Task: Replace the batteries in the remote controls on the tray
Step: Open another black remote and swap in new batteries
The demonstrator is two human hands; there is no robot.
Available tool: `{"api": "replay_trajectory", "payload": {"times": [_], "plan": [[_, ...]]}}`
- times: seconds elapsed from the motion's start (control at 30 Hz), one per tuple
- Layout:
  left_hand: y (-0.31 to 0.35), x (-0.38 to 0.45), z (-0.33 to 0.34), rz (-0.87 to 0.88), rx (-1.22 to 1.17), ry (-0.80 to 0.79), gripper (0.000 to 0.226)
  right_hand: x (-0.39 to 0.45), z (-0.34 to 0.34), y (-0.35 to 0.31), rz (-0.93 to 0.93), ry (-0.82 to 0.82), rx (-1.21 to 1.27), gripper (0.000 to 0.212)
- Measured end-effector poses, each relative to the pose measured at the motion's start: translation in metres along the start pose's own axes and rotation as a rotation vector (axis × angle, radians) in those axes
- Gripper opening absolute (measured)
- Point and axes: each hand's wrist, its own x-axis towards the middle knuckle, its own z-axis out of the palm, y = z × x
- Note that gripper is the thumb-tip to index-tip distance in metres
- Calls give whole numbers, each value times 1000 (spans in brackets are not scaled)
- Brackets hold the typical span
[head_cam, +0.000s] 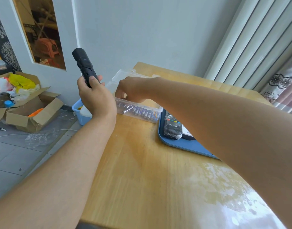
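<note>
The left hand (94, 95) grips a black remote control (85, 66) by its lower end, the fingers (99, 78) curled round the far side and the thumb pressed along the near face, so the remote stands up and tilts away to the left above the fingers, over the left edge of the desk (142, 162). Its back faces the camera, with the open compartment showing just above the thumb.

The right hand (132, 89) reaches down into a clear plastic box (158, 109) just right of the left hand. Its fingers are bent downward inside the box, their tips hidden behind the box wall and the knuckles, so whether they pinch anything cannot be told. The batteries (145, 113), blue-labelled and lying in a row, sit in the box just below and to the right of those fingers, nearer the camera. The box's lid (123, 74) stands open behind the hand.

A blue tray (183, 146) lies on the desk to the right of the box, under the right forearm, carrying another dark remote (172, 129) wrapped in clear film, well apart from both sets of fingers.
</note>
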Motion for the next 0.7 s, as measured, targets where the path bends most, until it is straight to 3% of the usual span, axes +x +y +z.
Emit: {"api": "replay_trajectory", "payload": {"times": [0.13, 0.27, 0.47, 0.6, 0.7], "plan": [[1, -1, 0, 2, 22, 1, 28, -1, -4, -2, -13, 19, -39, 50], [0, -1, -1, 59, 52, 8, 29, -5, -2, 1, -1, 27, -10, 50], [1, -7, -1, 203, 105, -21, 29, -41, -13, 24, 93, 167, 88, 42], [8, -34, -3, 370, 159, -125, 33, -102, -17, 62, 227, 248, 96, 39], [21, -72, 11, 439, 123, -309, 29, -170, -16, 102, 364, 290, 97, 29]]}}
